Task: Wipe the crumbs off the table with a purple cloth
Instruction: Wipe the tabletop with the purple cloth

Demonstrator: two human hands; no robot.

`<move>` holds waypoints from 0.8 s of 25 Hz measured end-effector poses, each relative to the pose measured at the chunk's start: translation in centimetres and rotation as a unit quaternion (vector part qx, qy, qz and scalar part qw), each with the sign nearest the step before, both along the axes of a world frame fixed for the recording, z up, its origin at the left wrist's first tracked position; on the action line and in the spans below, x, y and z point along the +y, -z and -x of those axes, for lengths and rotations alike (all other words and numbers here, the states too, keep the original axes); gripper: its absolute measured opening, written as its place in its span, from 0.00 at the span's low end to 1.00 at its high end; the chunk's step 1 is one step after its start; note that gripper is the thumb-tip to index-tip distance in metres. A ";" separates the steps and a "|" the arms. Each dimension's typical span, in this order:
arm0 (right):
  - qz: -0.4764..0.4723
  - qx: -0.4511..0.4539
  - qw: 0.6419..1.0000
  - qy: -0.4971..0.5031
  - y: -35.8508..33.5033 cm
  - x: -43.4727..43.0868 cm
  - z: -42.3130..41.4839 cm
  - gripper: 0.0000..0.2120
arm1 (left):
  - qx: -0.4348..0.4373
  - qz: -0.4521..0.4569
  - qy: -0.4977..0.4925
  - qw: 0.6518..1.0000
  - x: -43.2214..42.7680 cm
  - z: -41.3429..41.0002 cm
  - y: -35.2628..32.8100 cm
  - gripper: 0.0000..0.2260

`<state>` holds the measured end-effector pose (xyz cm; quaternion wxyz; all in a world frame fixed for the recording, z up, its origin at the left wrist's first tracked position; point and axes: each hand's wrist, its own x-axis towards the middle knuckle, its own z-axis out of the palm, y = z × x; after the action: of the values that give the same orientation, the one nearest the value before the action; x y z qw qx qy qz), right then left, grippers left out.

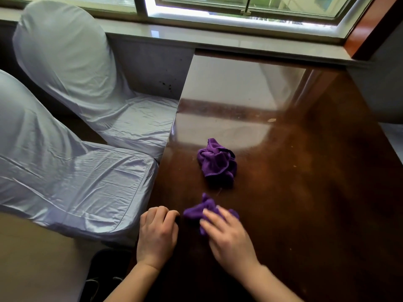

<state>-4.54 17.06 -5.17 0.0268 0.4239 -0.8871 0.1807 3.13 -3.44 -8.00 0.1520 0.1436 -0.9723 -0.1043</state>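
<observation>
Two purple cloths lie on the glossy dark wooden table (305, 192). My right hand (226, 234) presses down on the nearer purple cloth (196, 211), fingers spread over it, blurred by motion. A second crumpled purple cloth (218, 162) sits loose farther out, apart from both hands. My left hand (157, 234) rests at the table's left edge with fingers curled, holding nothing. Small pale crumbs dot the wood, one larger crumb (271, 120) beyond the far cloth and a few specks (294, 166) to the right.
Two chairs in pale satin covers stand left of the table, one near (72, 171) and one farther back (65, 62). A window sill (239, 38) and window run along the table's far end. Another covered chair (392, 136) edges in at right.
</observation>
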 end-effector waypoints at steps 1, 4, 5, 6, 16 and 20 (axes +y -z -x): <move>-0.012 -0.037 0.998 0.048 -0.6 -1.2 1.9 0.19 | 0.000 0.001 -0.002 1.000 0.0 0.0 0.0 0.08; -0.045 -0.071 0.991 0.103 -1.0 -3.9 2.3 0.20 | 0.001 -0.006 -0.003 1.000 -0.1 -0.1 0.0 0.07; -0.053 -0.044 0.996 0.055 -0.6 -4.0 1.3 0.19 | 0.001 -0.005 0.000 1.000 -0.2 -0.1 -0.1 0.07; -0.060 -0.026 0.998 -0.006 -0.4 -3.5 0.3 0.19 | 0.000 -0.004 0.003 1.000 -0.1 -0.1 -0.1 0.07; -0.040 -0.026 0.997 0.056 0.0 -15.8 8.0 0.15 | 0.010 -0.006 -0.025 1.000 -0.2 -0.1 0.4 0.08; -0.065 -0.067 0.984 0.154 -0.2 -18.4 11.5 0.19 | 0.025 -0.021 -0.037 0.999 -0.3 -0.1 0.3 0.08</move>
<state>-16.07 -1.29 -5.01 -0.0328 0.2703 -0.9513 0.1445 3.21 -3.69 -8.28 0.1768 0.1801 -0.9598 -0.1229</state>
